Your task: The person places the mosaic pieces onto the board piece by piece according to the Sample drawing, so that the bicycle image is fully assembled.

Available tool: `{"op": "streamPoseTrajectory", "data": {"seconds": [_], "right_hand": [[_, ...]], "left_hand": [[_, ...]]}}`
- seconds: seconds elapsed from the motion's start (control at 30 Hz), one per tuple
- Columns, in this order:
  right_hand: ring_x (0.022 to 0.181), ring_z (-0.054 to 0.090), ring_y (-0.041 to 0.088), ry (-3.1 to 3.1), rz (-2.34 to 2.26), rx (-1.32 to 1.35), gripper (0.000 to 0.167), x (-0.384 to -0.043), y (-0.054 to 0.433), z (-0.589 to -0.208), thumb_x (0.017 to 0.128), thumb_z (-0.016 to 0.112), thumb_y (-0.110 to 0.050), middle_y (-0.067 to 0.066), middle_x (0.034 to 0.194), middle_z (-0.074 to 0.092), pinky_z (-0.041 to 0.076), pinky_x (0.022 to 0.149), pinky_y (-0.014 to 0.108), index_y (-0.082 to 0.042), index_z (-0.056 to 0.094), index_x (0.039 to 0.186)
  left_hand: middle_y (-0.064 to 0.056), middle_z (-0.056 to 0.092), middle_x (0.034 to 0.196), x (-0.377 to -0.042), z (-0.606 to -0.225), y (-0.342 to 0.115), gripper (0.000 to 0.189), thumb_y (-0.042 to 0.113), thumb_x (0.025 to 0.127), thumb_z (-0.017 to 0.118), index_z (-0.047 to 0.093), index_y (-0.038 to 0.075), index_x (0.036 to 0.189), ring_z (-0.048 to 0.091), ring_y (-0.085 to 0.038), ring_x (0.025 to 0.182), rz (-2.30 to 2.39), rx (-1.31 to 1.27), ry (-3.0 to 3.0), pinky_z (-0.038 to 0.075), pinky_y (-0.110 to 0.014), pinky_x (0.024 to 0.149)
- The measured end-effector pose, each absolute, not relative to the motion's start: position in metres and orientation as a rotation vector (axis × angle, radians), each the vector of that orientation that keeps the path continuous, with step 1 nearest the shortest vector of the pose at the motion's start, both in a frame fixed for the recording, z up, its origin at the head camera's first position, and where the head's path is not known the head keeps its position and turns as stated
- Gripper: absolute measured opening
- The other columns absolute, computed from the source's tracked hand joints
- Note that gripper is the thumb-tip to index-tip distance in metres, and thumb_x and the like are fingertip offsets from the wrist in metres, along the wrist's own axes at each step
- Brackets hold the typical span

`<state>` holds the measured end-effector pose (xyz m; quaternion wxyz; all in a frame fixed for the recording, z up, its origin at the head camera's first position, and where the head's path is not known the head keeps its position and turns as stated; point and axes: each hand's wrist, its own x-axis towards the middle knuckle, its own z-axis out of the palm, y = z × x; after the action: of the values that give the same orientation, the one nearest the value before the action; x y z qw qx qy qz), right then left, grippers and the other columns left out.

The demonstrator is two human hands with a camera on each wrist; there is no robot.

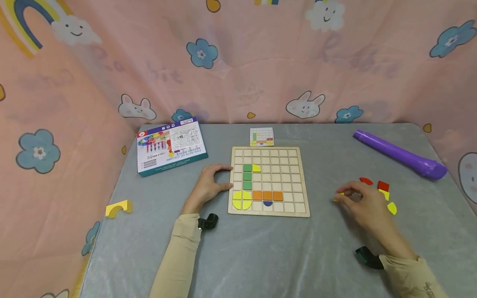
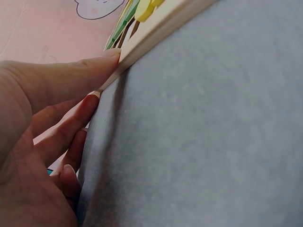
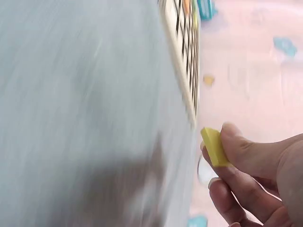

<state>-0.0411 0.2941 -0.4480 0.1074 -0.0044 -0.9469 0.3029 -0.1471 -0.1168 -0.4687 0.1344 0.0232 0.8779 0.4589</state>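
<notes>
A square wooden grid board (image 1: 275, 179) lies on the grey cloth, bearing green squares (image 1: 247, 176), orange squares (image 1: 267, 195), yellow quarter-circles (image 1: 242, 200) and a blue half-circle (image 1: 267, 203). My left hand (image 1: 209, 185) touches the board's left edge with thumb and fingertips, the thumb (image 2: 75, 78) fairly straight. To the right of the board, my right hand (image 1: 367, 207) pinches a small yellow piece (image 3: 215, 146) between thumb and fingers, raised over the cloth. Beside that hand lie red pieces (image 1: 383, 186) and a yellow quarter-circle (image 1: 392, 208).
A small pattern card (image 1: 261, 137) lies just behind the board. The printed box (image 1: 171, 147) is at the back left, a yellow arch block (image 1: 119, 209) at the left edge. A purple tube (image 1: 400, 154) lies at the back right. Pink printed cloth (image 1: 238, 82) hangs behind the table.
</notes>
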Motion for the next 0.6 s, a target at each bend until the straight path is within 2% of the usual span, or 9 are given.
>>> {"op": "streamPoseTrajectory", "data": {"seconds": [0.1,0.17,0.3,0.4,0.5,0.6], "right_hand": [[0.083,0.063,0.015,-2.78,0.921,0.071,0.015,-0.047,0.276,-0.448,0.086,0.088,-0.008,0.003,0.085,0.076,0.045,0.075,0.025,-0.012,0.079,0.097],[0.086,0.068,0.022,-2.776,0.932,0.134,0.014,-0.052,0.263,-0.449,0.087,0.086,-0.005,0.004,0.086,0.078,0.05,0.078,0.033,-0.011,0.08,0.098],[0.089,0.071,0.027,-2.782,0.988,0.221,0.013,-0.058,0.239,-0.451,0.088,0.084,-0.002,0.004,0.088,0.078,0.054,0.081,0.045,-0.01,0.08,0.098],[0.085,0.067,0.023,-2.774,1.052,0.262,0.013,-0.064,0.225,-0.454,0.086,0.085,-0.002,0.003,0.088,0.076,0.052,0.077,0.038,-0.01,0.08,0.095],[0.08,0.058,0.019,-2.787,1.113,0.263,0.011,-0.07,0.216,-0.458,0.087,0.086,-0.004,0.001,0.084,0.071,0.045,0.07,0.029,-0.012,0.081,0.092],[0.078,0.05,0.018,-2.83,1.163,0.235,0.008,-0.075,0.211,-0.46,0.088,0.086,-0.007,0.002,0.08,0.067,0.039,0.067,0.027,-0.013,0.082,0.092]], "left_hand": [[-0.007,0.059,0.152,-0.147,-0.469,-0.117,0.051,0.011,0.086,0.088,0.072,0.02,0.134,0.043,-0.031,0.143,1.323,0.06,2.546,0.033,-0.055,0.125],[-0.007,0.059,0.152,-0.147,-0.468,-0.117,0.051,0.011,0.086,0.088,0.072,0.02,0.134,0.043,-0.031,0.143,1.323,0.058,2.544,0.033,-0.054,0.125],[-0.007,0.059,0.152,-0.147,-0.468,-0.117,0.051,0.011,0.086,0.089,0.073,0.02,0.134,0.042,-0.031,0.143,1.329,0.056,2.541,0.033,-0.054,0.125],[-0.007,0.06,0.152,-0.147,-0.468,-0.118,0.051,0.011,0.086,0.089,0.073,0.02,0.134,0.042,-0.031,0.143,1.331,0.057,2.543,0.033,-0.054,0.125],[-0.007,0.06,0.151,-0.147,-0.469,-0.118,0.051,0.011,0.086,0.089,0.073,0.02,0.134,0.043,-0.031,0.143,1.329,0.065,2.549,0.033,-0.054,0.125],[-0.007,0.06,0.151,-0.147,-0.469,-0.118,0.051,0.011,0.086,0.088,0.072,0.019,0.134,0.043,-0.031,0.143,1.326,0.078,2.55,0.033,-0.054,0.125]]}}
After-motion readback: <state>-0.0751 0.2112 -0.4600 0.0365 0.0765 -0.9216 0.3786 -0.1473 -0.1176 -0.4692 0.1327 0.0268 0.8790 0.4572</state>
